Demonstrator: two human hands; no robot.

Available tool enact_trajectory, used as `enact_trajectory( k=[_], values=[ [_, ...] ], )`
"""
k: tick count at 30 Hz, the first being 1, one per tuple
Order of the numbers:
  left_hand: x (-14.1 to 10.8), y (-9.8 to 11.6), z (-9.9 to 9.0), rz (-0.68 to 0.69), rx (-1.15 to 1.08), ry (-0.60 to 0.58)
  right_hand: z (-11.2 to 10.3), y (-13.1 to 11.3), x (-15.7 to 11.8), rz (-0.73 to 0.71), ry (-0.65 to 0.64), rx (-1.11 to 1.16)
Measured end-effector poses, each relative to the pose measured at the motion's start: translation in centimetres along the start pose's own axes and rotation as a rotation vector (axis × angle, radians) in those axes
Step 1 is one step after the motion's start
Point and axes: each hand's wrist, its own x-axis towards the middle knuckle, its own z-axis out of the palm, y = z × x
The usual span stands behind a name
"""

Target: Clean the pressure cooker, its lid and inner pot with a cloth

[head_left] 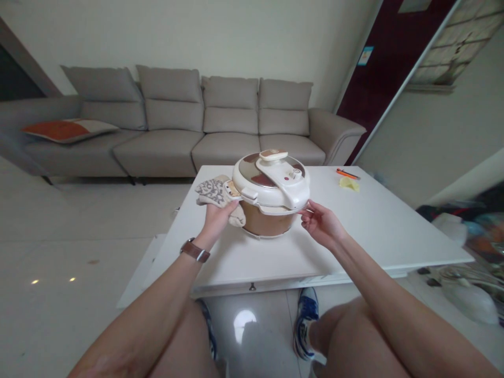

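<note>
A round cooker [270,223] with a golden-brown body stands on the white table [354,226]. Its white lid [271,195] has a metallic top, a raised handle and a knob. My left hand [216,216], with a brown-strapped watch on the wrist, is closed on a patterned cloth [214,191] against the cooker's left side. The cloth hides some of its fingers. At the lid's right rim is my right hand [321,223], its thumb and forefinger pinched at the edge and the other fingers curled.
An orange and black pen-like item [347,174] and a crumpled yellow cloth or paper [349,183] lie at the table's back right. Behind stands a grey sofa [226,146] with an orange cushion [65,130]. Clutter and a clear cover [468,296] sit at the right.
</note>
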Motion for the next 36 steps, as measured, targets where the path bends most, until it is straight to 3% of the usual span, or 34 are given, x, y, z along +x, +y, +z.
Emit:
enact_trajectory(
  k=[4,8,13,18,28,36],
  values=[
    [1.2,-0.5,0.7,-0.021,-0.010,-0.047,-0.5,0.6,-1.4,-0.036,-0.006,-0.023],
    [2.7,-1.0,0.6,-0.056,-0.025,-0.052,0.5,1.8,-1.6,-0.059,-0.013,-0.092],
    [3.3,-1.0,0.4,-0.217,-0.142,0.019,2.1,3.5,-1.0,-0.102,-0.001,-0.140],
    [2.8,-0.8,0.4,-0.294,-0.148,0.123,1.8,4.0,-0.7,-0.100,-0.025,-0.185],
    [0.8,-1.8,1.6,-0.280,-0.085,0.182,1.1,4.1,0.2,-0.174,-0.112,-0.263],
    [3.5,-2.9,1.2,-0.184,-0.087,0.182,1.9,5.4,1.7,-0.263,-0.082,-0.325]
  ],
)
